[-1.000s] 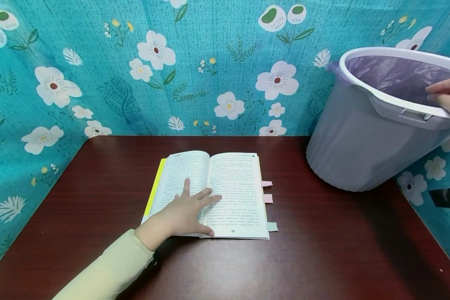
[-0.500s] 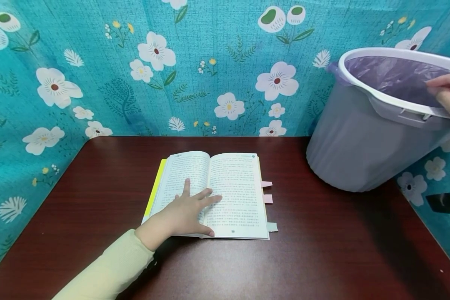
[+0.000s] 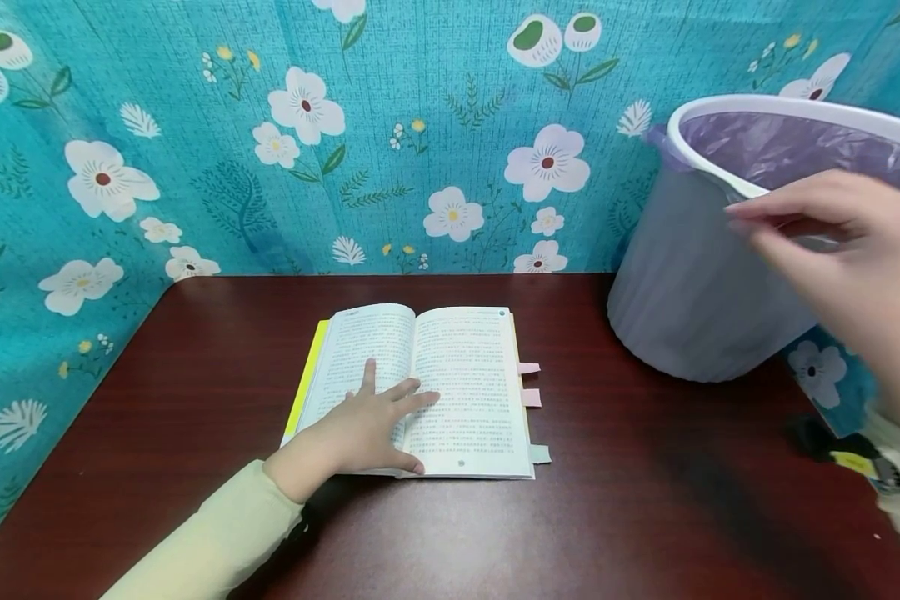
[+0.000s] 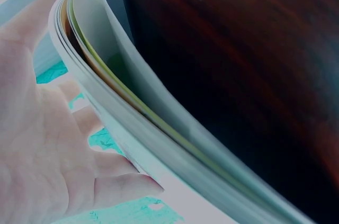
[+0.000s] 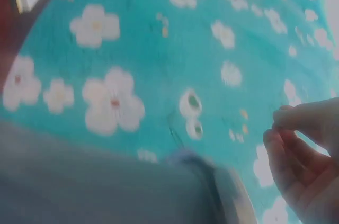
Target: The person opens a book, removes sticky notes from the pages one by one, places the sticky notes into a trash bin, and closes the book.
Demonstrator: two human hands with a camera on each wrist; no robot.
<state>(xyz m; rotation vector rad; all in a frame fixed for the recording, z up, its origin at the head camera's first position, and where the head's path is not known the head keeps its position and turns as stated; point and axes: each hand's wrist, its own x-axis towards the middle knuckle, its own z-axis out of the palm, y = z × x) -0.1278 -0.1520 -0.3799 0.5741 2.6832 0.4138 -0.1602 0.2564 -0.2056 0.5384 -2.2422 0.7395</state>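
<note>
An open book [image 3: 468,358] lies on the dark red-brown table, with paper tabs sticking out on its right side. Across its lower middle my left hand [image 3: 362,423] rests with fingers spread. The left wrist view has the curved page edges of the book [image 4: 153,128] beside the palm. My right hand [image 3: 847,250] is in the air in front of a grey trash can [image 3: 682,283], its thumb and index fingertips together. In the right wrist view, nothing shows between the fingertips of the right hand [image 5: 307,155].
The trash can stands tilted at the table's back right, with a white rim and a purple plastic liner [image 3: 757,150]. Behind the table [image 3: 217,375] hangs a turquoise flowered cloth [image 3: 390,125]. A black strap with a yellow part [image 3: 853,462] is by the right sleeve.
My right hand has come out from over the trash can's opening, moving left and toward me, fingertips together. The left hand stays on the book. The view has shifted slightly.
</note>
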